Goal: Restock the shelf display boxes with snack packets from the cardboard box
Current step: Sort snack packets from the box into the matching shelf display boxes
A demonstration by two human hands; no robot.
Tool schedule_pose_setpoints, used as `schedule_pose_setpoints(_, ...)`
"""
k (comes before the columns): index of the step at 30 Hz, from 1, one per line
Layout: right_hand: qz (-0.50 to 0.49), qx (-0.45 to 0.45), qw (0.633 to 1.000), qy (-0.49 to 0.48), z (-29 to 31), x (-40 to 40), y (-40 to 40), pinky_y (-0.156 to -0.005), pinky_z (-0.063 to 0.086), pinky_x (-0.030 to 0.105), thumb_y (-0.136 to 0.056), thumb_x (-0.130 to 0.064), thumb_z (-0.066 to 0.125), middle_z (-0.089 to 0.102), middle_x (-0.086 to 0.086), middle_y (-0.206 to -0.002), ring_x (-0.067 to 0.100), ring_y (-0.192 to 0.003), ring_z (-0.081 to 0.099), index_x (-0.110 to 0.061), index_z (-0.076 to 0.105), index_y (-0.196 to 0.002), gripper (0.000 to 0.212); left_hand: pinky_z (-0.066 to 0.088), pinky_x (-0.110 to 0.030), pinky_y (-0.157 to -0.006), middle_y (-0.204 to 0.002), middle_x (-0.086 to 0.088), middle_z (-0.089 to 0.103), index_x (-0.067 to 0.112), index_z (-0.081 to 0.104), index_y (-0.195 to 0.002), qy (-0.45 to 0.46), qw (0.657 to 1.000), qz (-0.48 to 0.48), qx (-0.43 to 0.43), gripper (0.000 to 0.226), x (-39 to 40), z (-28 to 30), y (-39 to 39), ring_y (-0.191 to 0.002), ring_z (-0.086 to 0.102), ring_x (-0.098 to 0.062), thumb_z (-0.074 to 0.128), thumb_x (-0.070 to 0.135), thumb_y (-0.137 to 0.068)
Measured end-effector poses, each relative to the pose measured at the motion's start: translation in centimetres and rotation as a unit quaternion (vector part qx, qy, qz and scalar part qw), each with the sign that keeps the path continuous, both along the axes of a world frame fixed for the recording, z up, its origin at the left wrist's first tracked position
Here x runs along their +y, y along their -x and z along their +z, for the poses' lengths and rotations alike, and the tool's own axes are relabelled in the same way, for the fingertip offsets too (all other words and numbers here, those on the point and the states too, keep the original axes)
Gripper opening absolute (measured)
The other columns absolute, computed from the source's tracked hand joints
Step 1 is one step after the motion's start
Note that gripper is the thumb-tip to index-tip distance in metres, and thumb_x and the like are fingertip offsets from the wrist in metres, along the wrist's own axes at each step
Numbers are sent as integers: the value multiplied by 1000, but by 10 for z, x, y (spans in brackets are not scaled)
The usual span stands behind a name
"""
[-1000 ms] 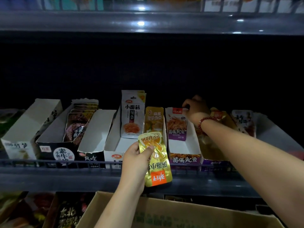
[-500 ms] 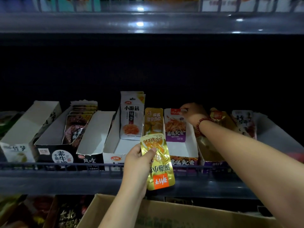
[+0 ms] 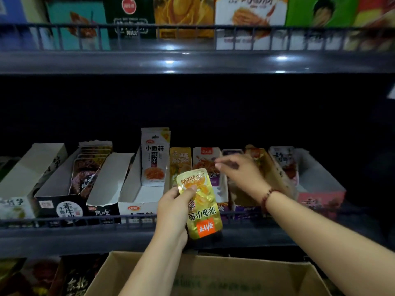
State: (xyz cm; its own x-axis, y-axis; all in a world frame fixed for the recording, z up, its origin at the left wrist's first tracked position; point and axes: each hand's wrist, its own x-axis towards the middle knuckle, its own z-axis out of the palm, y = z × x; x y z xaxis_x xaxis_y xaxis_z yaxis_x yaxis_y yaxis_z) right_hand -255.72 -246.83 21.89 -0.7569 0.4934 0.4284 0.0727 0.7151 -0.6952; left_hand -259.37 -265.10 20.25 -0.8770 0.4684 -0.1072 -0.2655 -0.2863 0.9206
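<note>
Gold packet (image 3: 199,202) sits upright in the left hand (image 3: 174,210), thumb pinching its face, long axis near vertical, print upside down from my view. It hangs just in front of the shelf rail (image 3: 64,221), above the cardboard box (image 3: 213,274). Matching yellow packets (image 3: 180,165) stand in a narrow display slot directly behind and slightly left of it, so I judge the coming move to be a short push forward and down, long axis kept upright. Left hand is the nearer one to that slot.

Right hand (image 3: 239,170) is over the purple-fronted display box (image 3: 245,207) just right of the slot, palm down, fingers loosely spread, blurred; I see nothing held in it. Wrist carries a red bead bracelet (image 3: 267,197). Forearm reaches in from the lower right, nearly straight.
</note>
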Motion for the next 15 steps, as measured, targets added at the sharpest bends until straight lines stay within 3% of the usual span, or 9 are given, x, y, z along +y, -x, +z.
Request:
schedule_pose_setpoints(2,25,-6,999,41,-3,-10,-29,-97,45,33,-85,-49,59,62,-13,-111,9,-110,54,-43,62,-96,13,54,-30,-52,-80,-7,75,12,64,-101,-5,1000,-7,-1,11,4,7,-11,-68,73,-22,65,13,-91)
schedule_pose_setpoints(5,60,9,992,113,-5,-31,-76,-76,45,13,-92,-37,57,65,-17,-96,-4,-88,60,-31,65,-94,10,55,-32,-60,-85,-5,75,12,65,-101,-10,1000,-3,14,11,14,14,-29,-75,71,-21,66,14,-90)
schedule_pose_setpoints(7,73,17,978,197,-12,-39,-101,-74,49,15,-89,-37,59,72,-8,-92,1,-85,66,-26,68,-98,17,57,-33,-66,-91,-5,74,10,66,-102,-17,1000,2,19,13,22,16,-41,-81,71,-20,68,13,-89)
schedule_pose_setpoints(10,66,63,939,332,-26,-43,-128,-80,54,28,-76,-36,69,74,0,-99,13,-91,69,-18,64,-110,38,57,-27,-54,-91,-9,75,6,65,-100,-30,999,-43,-11,14,32,15,-58,-75,72,-18,69,7,-87)
schedule_pose_setpoints(13,-8,145,905,401,-34,-36,-145,-75,54,28,-82,-17,71,74,4,-97,16,-88,70,-14,61,-110,29,59,-29,-56,-89,-12,75,3,63,-100,-12,993,-114,-39,16,41,9,-71,-75,73,-20,69,4,-85)
schedule_pose_setpoints(15,-65,174,896,403,-37,-30,-155,-73,54,26,-85,-14,70,74,4,-95,14,-86,71,-17,57,-109,28,59,-30,-59,-90,-12,74,5,62,-102,8,990,-138,-37,17,46,6,-73,-77,72,-19,68,7,-86)
